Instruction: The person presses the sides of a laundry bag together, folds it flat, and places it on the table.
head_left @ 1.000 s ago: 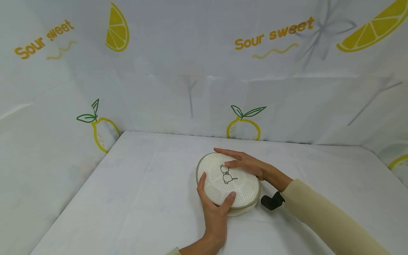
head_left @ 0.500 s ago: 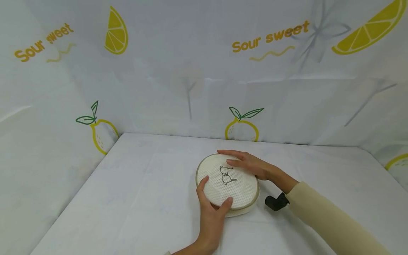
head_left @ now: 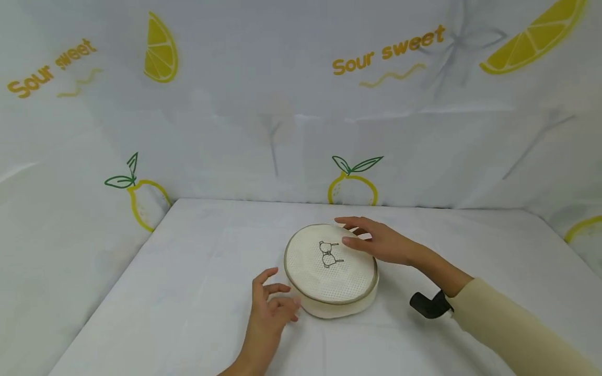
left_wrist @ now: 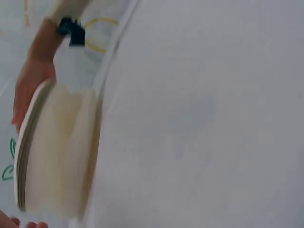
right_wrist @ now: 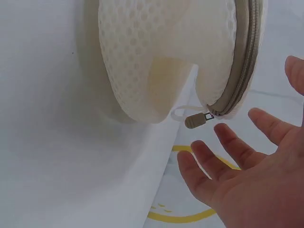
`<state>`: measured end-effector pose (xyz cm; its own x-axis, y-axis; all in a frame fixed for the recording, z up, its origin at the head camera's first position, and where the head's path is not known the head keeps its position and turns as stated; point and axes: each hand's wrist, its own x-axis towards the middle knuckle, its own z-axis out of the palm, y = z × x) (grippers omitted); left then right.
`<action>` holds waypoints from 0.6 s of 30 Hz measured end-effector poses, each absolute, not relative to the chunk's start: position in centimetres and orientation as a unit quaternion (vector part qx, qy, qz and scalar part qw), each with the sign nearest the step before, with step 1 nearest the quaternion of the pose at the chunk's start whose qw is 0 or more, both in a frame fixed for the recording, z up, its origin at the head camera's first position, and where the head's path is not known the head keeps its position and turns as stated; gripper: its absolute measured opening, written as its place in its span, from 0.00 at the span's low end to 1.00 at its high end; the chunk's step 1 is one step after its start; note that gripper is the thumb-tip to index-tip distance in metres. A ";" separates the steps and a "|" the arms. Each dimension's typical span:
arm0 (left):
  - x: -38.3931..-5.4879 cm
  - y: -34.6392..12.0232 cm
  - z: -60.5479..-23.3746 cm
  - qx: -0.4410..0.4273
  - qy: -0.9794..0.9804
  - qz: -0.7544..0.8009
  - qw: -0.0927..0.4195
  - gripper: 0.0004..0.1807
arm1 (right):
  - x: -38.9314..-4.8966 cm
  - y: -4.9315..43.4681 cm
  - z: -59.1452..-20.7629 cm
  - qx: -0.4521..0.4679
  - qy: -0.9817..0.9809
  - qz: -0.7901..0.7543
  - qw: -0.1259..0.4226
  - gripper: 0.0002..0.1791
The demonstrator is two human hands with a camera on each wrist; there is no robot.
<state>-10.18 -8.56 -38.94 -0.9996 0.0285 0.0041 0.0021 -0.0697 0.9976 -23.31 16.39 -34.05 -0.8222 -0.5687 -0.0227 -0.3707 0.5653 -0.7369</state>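
A round, cream mesh laundry bag (head_left: 305,266) lies on the white-covered table, its lid bearing an outline drawing and a grey-brown rim. My left hand (head_left: 269,313) is just off the bag's near-left side, fingers loosely bent and holding nothing. Only its fingertips (left_wrist: 37,224) show at the corner of the left wrist view. Over the far-right rim, my right hand (head_left: 383,243) has its fingers spread, the thumb overlapping the lid. In the right wrist view a zipper pull (right_wrist: 195,120) hangs from the zipper (right_wrist: 244,61), close to the fingertips, which are apart from it.
A white cloth with lemon prints (head_left: 352,188) hangs behind the table (head_left: 211,250) and along its sides. A black device (head_left: 429,305) sits at the right wrist, by the beige sleeve (head_left: 508,324).
My left hand has let go of the bag's near rim and moved off to the left. The right hand has drawn back a little to the right, off most of the lid.
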 end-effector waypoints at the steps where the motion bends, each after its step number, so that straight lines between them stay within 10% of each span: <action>1: -10.8 -9.2 -39.0 0.036 0.716 0.697 -0.020 0.31 | -22.8 16.6 -33.9 -0.264 0.881 -0.376 0.116 0.29; 6: -15.1 -11.5 -38.7 0.166 0.847 0.482 -0.152 0.29 | -20.9 16.7 -33.9 -0.271 0.896 -0.348 0.045 0.31; 18: -18.4 -10.2 -38.1 0.202 0.877 0.431 -0.058 0.43 | -17.8 15.9 -35.7 -0.228 0.875 -0.427 0.027 0.28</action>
